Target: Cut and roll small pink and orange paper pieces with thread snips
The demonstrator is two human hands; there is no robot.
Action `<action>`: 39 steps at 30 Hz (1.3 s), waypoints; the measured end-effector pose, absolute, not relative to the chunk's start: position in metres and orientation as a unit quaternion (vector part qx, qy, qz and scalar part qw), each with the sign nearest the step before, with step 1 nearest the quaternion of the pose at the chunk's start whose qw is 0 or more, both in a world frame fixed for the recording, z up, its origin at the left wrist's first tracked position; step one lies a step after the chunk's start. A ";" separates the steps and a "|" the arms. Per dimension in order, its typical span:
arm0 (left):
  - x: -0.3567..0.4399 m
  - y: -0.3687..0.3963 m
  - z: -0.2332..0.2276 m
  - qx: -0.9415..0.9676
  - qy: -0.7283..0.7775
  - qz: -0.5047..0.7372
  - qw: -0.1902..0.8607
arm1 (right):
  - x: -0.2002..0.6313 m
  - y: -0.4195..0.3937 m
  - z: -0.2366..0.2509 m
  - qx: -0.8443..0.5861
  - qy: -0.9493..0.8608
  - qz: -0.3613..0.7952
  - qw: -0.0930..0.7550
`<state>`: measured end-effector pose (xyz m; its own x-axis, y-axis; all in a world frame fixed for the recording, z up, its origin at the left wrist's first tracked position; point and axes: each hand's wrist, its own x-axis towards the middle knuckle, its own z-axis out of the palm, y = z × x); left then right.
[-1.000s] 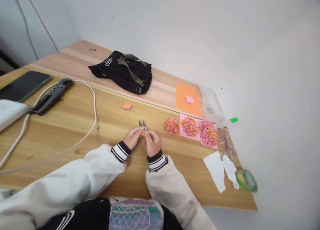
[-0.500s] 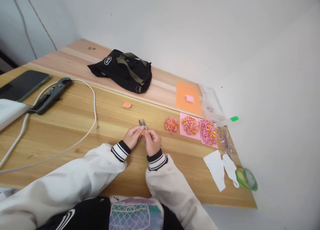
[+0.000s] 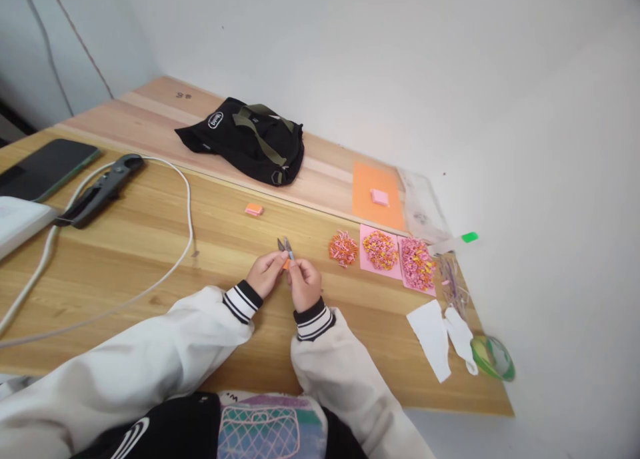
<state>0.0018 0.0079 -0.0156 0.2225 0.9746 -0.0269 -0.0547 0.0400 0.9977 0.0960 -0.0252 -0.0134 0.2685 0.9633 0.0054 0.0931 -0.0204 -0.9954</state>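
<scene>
My left hand (image 3: 264,273) and my right hand (image 3: 305,283) meet over the wooden table (image 3: 225,232), both in white sleeves with striped cuffs. My right hand grips small metal snips (image 3: 284,246), whose two blade tips point up and away from me. My left hand pinches a small orange piece (image 3: 286,264) against the snips. Most of the snips and the orange piece are hidden by my fingers.
Three piles of small pink and orange bits (image 3: 344,248) (image 3: 380,250) (image 3: 416,264) lie to the right, two on pink sheets. Also here: an orange sheet (image 3: 376,196), white paper scraps (image 3: 431,338), a tape roll (image 3: 493,357), a black bag (image 3: 250,141), a white cable (image 3: 186,199), black pliers (image 3: 100,191), and a phone (image 3: 47,169).
</scene>
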 end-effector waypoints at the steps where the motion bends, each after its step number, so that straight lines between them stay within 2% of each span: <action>1: 0.002 0.008 -0.016 0.532 0.436 0.447 0.572 | 0.096 -0.025 -0.014 -0.588 -0.448 0.406 0.537; 33: 0.001 0.008 -0.015 0.549 0.439 0.454 0.547 | 0.096 -0.025 -0.014 -0.589 -0.454 0.403 0.534; 39: 0.002 0.008 -0.015 0.473 0.434 0.455 0.617 | 0.095 -0.024 -0.012 -0.568 -0.421 0.444 0.550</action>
<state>0.0018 0.0082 -0.0146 0.2097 0.9722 -0.1041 -0.1514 0.1375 0.9789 0.0947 -0.0240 -0.0120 0.2500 0.9674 -0.0412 -0.0108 -0.0398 -0.9992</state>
